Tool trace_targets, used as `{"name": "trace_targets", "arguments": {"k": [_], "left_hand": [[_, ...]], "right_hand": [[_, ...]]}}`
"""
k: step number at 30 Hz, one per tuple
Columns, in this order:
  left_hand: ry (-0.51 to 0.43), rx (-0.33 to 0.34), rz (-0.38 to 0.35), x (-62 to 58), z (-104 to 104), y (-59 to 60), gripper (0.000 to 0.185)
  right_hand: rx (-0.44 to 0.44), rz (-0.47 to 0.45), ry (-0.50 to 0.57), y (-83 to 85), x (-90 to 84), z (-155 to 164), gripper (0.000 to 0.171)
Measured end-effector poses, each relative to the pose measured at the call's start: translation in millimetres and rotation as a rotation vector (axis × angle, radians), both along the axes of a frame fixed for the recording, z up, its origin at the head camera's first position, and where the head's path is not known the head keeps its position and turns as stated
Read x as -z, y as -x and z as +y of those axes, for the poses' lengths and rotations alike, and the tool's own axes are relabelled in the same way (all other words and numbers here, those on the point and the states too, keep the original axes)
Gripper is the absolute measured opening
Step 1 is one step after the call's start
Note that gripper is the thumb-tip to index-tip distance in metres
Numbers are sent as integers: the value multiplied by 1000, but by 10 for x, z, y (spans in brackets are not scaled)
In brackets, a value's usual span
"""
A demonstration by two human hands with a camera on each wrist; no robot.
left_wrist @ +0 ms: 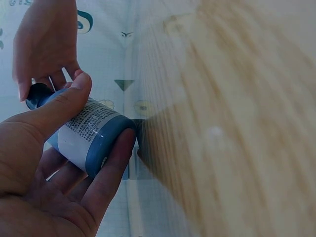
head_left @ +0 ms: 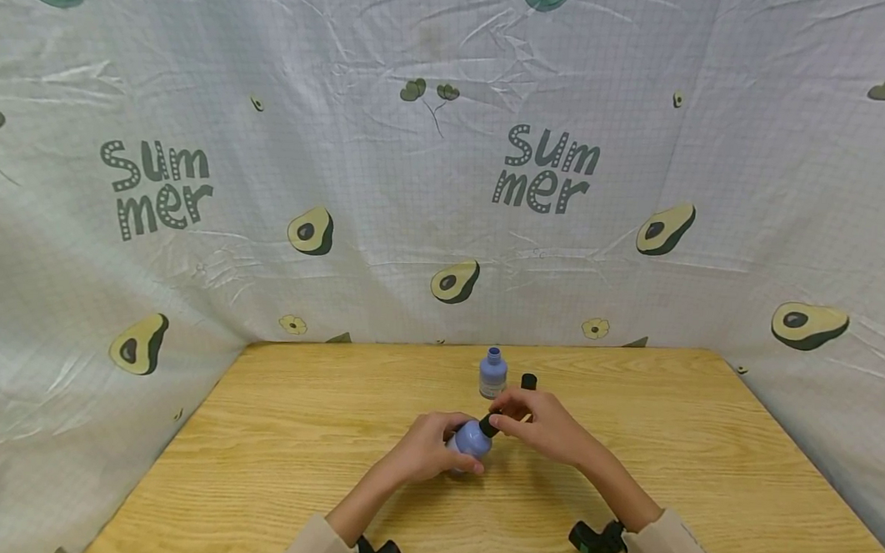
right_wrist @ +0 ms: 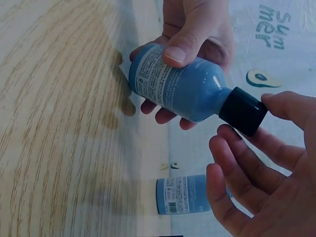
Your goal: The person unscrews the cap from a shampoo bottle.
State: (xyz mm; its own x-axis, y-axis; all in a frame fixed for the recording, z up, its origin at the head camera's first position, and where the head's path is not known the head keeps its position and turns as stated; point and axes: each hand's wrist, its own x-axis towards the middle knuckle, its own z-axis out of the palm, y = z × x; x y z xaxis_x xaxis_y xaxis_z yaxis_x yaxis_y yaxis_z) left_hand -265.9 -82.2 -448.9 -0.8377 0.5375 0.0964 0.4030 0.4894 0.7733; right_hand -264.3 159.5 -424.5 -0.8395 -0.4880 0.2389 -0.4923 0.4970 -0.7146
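Gripping the blue bottle (right_wrist: 182, 91) above the counter (head_left: 291, 436), the left hand (head_left: 426, 451) is tilting it while the right hand (head_left: 543, 424) is pinching its black cap (right_wrist: 243, 111); loosening it tilted is risking a spill.

Held bottle (head_left: 471, 438) above table (head_left: 291, 436); second bottle (head_left: 492, 374) behind, loose cap (head_left: 529, 381) right.

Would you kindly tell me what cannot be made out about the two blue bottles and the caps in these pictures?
- Held bottle label text: too small and blurred in both wrist views.
- Whether its black cap is tight or loosened: not visible; right hand fingers cover part of it.
- Second bottle: neck cut off by the right hand in the right wrist view.
- Loose black cap: tiny in the head view.
- Left hand hides the held bottle's base in the head view.
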Motion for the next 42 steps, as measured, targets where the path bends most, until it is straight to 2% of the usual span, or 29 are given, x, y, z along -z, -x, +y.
{"name": "trace_targets", "arguments": {"k": [14,21,26,33,42], "left_hand": [[-12,-5,-21,-1,-4,-17,48],[1,-5,-7,1,-3,-16,47],[-2,4,-3,3,-1,-18,46],[-4,3,-8,3,1,-14,47],[-1,0,-11,1,2,-11,46]], "right_hand": [[-95,-9,42,10,-13,2,27],[-27,-9,23,-20,-13,-7,30],[29,0,-8,-40,-22,-21,25],[1,-29,10,-40,-31,-20,23],[-54,-13,40,-27,-22,-9,21]]}}
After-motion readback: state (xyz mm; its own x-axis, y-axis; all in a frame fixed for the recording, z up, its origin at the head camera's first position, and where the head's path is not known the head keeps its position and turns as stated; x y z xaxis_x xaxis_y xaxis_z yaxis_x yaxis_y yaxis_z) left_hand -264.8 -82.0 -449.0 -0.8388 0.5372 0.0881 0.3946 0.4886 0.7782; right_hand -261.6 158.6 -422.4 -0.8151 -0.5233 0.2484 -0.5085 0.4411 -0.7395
